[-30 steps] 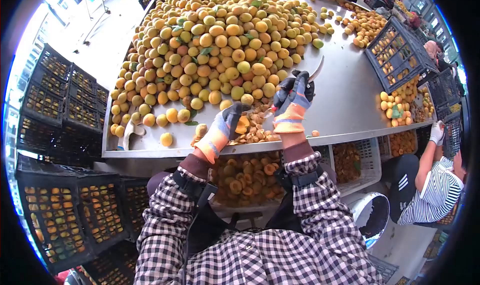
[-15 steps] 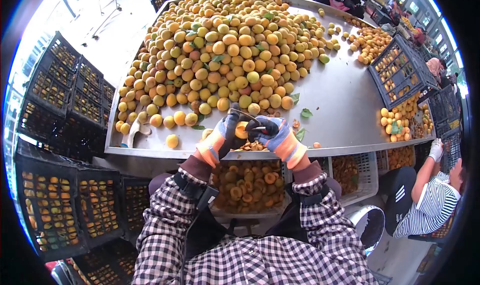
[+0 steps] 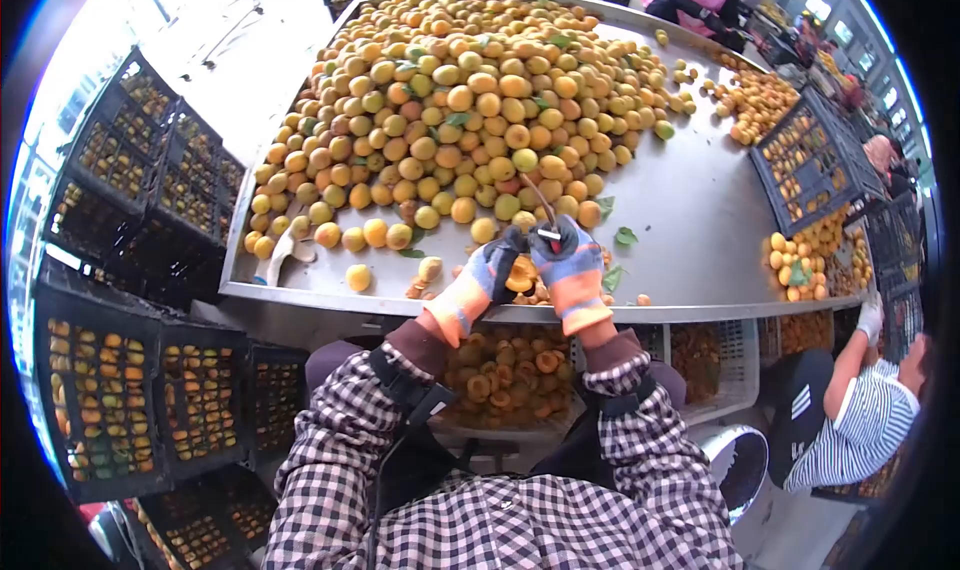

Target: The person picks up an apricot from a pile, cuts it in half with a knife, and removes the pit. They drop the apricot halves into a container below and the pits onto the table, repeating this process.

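My left hand [image 3: 487,275], in a grey and orange glove, grips a yellow apricot [image 3: 520,273] just above the near edge of the steel table [image 3: 690,200]. My right hand [image 3: 567,260], gloved the same, holds a small curved knife [image 3: 541,210] whose blade points up and away, right beside the apricot. Both hands touch around the fruit. A small heap of cut apricot pieces [image 3: 540,292] lies under the hands. A big pile of whole apricots [image 3: 460,110] covers the table's far left.
A crate of halved apricots [image 3: 500,370] sits under the table edge. Black crates of fruit [image 3: 110,390] are stacked at the left, and another black crate [image 3: 805,160] at the right. A person in a striped shirt [image 3: 860,410] sits at the right. A white scoop [image 3: 285,255] lies on the table.
My right hand came down from its raised position with the knife and met the left hand at the apricot. The camera view has shifted slightly forward over the table.
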Demonstrator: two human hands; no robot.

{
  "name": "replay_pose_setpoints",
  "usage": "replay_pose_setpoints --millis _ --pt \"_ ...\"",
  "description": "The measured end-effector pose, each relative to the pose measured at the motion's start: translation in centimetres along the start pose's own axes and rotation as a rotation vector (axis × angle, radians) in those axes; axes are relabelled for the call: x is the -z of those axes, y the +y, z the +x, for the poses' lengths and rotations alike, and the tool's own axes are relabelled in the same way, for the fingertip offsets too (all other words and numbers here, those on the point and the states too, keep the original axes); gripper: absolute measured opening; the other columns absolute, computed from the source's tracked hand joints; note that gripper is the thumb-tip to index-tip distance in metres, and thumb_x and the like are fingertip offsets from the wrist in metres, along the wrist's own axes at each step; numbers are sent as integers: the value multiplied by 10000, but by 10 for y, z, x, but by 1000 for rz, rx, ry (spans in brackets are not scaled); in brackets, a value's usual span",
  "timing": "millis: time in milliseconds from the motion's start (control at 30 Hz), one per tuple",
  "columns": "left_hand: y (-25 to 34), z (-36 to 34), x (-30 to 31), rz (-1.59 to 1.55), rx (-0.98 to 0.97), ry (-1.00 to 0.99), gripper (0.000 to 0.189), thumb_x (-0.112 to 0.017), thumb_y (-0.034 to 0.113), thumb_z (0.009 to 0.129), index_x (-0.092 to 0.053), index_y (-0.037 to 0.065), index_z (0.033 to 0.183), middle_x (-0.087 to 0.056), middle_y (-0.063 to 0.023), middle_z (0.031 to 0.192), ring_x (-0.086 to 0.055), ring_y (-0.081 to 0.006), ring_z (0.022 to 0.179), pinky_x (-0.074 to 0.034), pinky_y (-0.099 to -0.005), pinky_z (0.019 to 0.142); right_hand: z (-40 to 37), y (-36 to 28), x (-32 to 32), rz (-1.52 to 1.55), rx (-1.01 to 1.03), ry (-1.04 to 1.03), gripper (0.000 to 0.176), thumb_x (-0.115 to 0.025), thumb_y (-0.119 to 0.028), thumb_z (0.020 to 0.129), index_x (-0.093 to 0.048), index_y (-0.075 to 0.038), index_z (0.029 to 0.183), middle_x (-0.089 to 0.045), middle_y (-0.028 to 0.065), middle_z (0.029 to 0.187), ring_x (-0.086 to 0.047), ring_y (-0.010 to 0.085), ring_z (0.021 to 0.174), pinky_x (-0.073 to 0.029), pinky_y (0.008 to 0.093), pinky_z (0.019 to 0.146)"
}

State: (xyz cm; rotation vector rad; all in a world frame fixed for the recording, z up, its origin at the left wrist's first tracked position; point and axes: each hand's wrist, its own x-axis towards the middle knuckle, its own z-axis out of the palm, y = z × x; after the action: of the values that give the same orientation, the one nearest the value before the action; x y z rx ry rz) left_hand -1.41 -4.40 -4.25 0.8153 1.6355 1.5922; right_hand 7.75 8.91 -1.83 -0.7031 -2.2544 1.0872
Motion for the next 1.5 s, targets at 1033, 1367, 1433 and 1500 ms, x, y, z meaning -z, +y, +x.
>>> replay_pose_setpoints --millis 1033,1367,1433,1500 --pt "-8 -23 93 1174 76 141 345 -713 286 789 -658 154 1103 -668 -149 1035 -626 -340 987 -500 -408 847 5 19 6 173 -42 -130 217 -718 -154 831 -628 -47 997 -689 71 822 -636 116 744 -500 265 692" --pt "16 -18 66 69 98 69 321 -650 161 912 -612 52 1211 -651 12 932 -555 -21 757 -407 -163 582 -11 9 9 39 13 -309 291 -699 -234 844 -612 -78 1074 -697 110 907 -688 249 839 -529 336 725" --pt "8 -12 68 -14 163 119 357 -656 195 911 -599 55 1234 -648 19 936 -567 -29 744 -413 -169 575 -9 6 13 51 -6 -299 283 -695 -216 842 -615 -75 1074 -702 111 939 -685 275 874 -528 336 744" --pt "-3 -7 71 239 113 137 422 -709 221 867 -590 39 1229 -685 -13 983 -599 -71 731 -465 -203 577 -9 -10 23 13 -77 -323 280 -695 -208 839 -616 -72 1072 -704 110 955 -685 272 901 -527 329 758"
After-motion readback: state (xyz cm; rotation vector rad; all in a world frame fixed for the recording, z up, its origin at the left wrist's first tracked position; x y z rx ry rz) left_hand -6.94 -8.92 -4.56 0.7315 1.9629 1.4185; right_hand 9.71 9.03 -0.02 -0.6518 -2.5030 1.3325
